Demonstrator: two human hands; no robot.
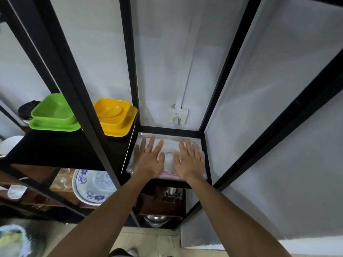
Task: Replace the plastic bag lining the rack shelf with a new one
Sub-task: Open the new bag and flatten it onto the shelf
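A clear plastic bag [168, 143] with a red strip along its near edge lies flat on the small black rack shelf [168, 130] in the right-hand bay. My left hand [150, 158] rests palm down on the bag's left half, fingers spread. My right hand [189, 160] presses flat on the right half, fingers also apart. Neither hand grips anything. The bag covers nearly the whole shelf, and its near edge hangs at the front rail.
Black rack posts [128, 62] frame the bay. On the neighbouring shelf stand yellow dishes [115, 115] and green dishes [53, 114]. A wall socket [178, 115] with a plug sits behind the shelf. Below are a blue-patterned plate [92, 186] and metal pots [156, 219].
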